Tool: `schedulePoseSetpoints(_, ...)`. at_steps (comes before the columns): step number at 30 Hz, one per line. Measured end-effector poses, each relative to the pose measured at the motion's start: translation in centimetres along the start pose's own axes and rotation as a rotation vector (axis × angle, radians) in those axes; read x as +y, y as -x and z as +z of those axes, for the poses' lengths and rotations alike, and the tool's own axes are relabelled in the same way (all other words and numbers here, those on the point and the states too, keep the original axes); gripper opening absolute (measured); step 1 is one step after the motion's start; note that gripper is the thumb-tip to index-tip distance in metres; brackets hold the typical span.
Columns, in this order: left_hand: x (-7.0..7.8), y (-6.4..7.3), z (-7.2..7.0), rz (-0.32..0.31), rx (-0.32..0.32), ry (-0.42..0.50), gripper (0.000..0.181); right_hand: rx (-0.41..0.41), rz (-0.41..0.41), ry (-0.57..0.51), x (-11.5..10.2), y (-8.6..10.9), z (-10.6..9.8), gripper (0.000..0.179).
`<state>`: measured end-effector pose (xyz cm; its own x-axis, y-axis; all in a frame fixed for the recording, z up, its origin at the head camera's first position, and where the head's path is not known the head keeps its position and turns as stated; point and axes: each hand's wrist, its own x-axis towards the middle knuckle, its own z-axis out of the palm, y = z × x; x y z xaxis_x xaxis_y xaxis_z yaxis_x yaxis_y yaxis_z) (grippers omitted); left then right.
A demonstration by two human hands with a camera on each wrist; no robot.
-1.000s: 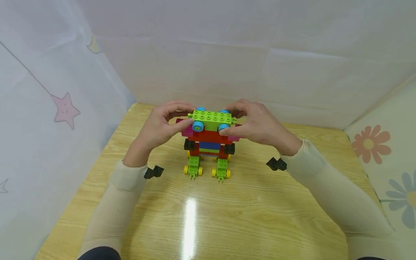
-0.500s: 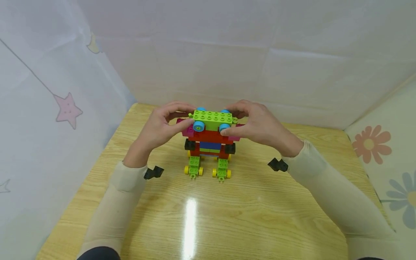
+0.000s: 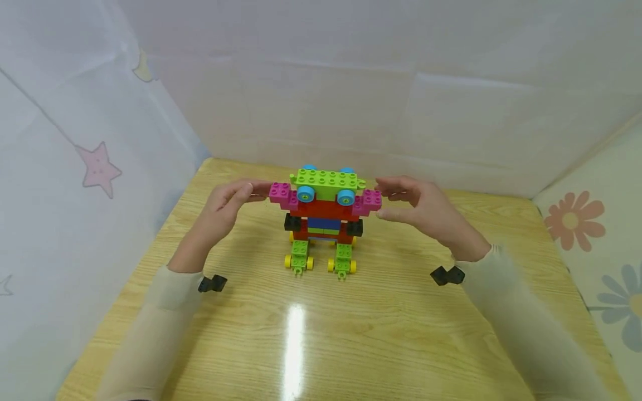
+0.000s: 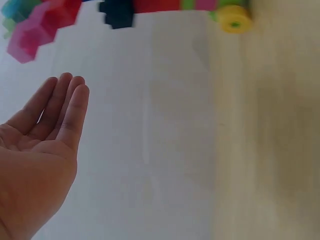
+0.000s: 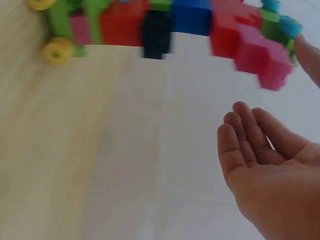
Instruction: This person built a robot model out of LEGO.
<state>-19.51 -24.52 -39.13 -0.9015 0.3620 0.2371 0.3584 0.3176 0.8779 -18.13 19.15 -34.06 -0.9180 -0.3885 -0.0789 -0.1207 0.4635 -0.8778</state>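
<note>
A figure built of toy bricks point(image 3: 321, 209) stands upright on the table. On its top sits a lime green wheeled brick base point(image 3: 325, 179) with blue wheels. Pink bricks point(image 3: 280, 192) stick out at both sides, and green feet with yellow wheels point(image 4: 234, 19) carry it. My left hand point(image 3: 224, 206) is beside the pink bricks on the left, fingers straight and holding nothing. On the other side my right hand point(image 3: 420, 207) has its thumb and fingers spread around the air near the right pink bricks point(image 5: 265, 60). A gap shows between each palm and the figure in the wrist views.
The wooden table point(image 3: 381, 334) reaches back to a pale cloth backdrop point(image 3: 321, 100). Printed cloth with a star point(image 3: 99, 170) hangs at the left and one with flowers point(image 3: 572, 221) at the right. A black piece point(image 3: 448, 275) is at each wrist.
Both hands have let go of the green wheeled base and moved outward, away from the figure's top. The figure stays in place, with its pink side bricks now uncovered.
</note>
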Motion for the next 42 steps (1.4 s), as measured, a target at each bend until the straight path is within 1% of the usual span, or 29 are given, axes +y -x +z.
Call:
schedulePoseSetpoints(2, -1.3, 0.6, 0.0, -0.05, -0.011, -0.001, 0.041, 0.007, 0.013, -0.037, 2.1, 0.0, 0.6, 0.065)
schedulePoseSetpoints(4, -2.4, 1.0, 0.3, -0.118, -0.036, -0.013, 0.038, 0.014, 0.031, -0.053, 3.9, -0.3, 1.4, 0.063)
schedulePoseSetpoints(6, -3.0, 1.2, 0.8, -0.177, -0.072, -0.043, 0.037, 0.008, 0.051, -0.057, 5.3, -0.8, 2.4, 0.061)
schedulePoseSetpoints(8, -3.4, 1.2, 1.5, -0.207, -0.106, -0.064, 0.038, -0.001, 0.064, -0.047, 6.2, -1.3, 3.5, 0.059)
schedulePoseSetpoints(9, -3.4, 1.1, 1.9, -0.21, -0.118, -0.068, 0.04, -0.006, 0.069, -0.044, 6.5, -1.5, 4.0, 0.059)
schedulePoseSetpoints(11, -3.5, 0.9, 2.7, -0.211, -0.134, -0.068, 0.042, -0.014, 0.068, -0.047, 6.8, -1.7, 5.0, 0.057)
schedulePoseSetpoints(14, -3.4, 0.5, 3.7, -0.203, -0.145, -0.079, 0.04, -0.005, 0.059, -0.049, 6.9, -1.8, 6.1, 0.053)
schedulePoseSetpoints(18, -3.2, -0.1, 4.6, -0.196, -0.157, -0.125, 0.035, 0.03, 0.063, -0.041, 6.7, -1.4, 6.4, 0.046)
schedulePoseSetpoints(22, -2.9, -1.0, 5.2, -0.184, -0.181, -0.162, 0.041, 0.068, 0.089, -0.027, 7.0, -0.8, 6.0, 0.044)
schedulePoseSetpoints(26, -2.6, -2.4, 6.3, -0.164, -0.211, -0.177, 0.043, 0.094, 0.101, -0.029, 7.5, -0.3, 4.9, 0.043)
schedulePoseSetpoints(29, -2.4, -3.4, 7.2, -0.153, -0.21, -0.174, 0.042, 0.113, 0.094, -0.03, 7.9, -0.2, 4.1, 0.041)
schedulePoseSetpoints(32, -2.3, -4.1, 7.9, -0.154, -0.205, -0.167, 0.044, 0.133, 0.097, -0.029, 8.4, -0.1, 3.5, 0.039)
schedulePoseSetpoints(37, -2.3, -4.5, 8.6, -0.161, -0.207, -0.149, 0.044, 0.139, 0.122, -0.038, 8.9, 0.1, 3.0, 0.04)
schedulePoseSetpoints(42, -2.3, -4.4, 8.7, -0.131, -0.206, -0.134, 0.041, 0.134, 0.127, -0.045, 9.2, 0.0, 2.9, 0.041)
